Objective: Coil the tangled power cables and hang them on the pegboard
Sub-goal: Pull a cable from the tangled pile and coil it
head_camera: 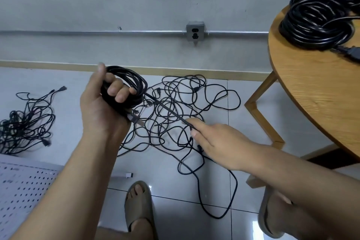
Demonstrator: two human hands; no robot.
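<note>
My left hand (103, 101) grips a coil of black cable (134, 80) held above the floor, fingers curled through its loops. A taut strand (167, 109) runs from the coil down to my right hand (214, 142), which pinches it between thumb and forefinger. Beneath both hands a tangled heap of black cables (181, 103) spreads over the tiled floor. A second tangle (25, 121) lies on the floor at the left. The white pegboard (21, 187) lies flat at the lower left.
A round wooden table (311, 87) stands at the right with coiled black cables (319, 19) on it. A wall socket box (195, 31) sits on a metal conduit along the grey wall. My sandalled feet (139, 206) stand on the tiles below.
</note>
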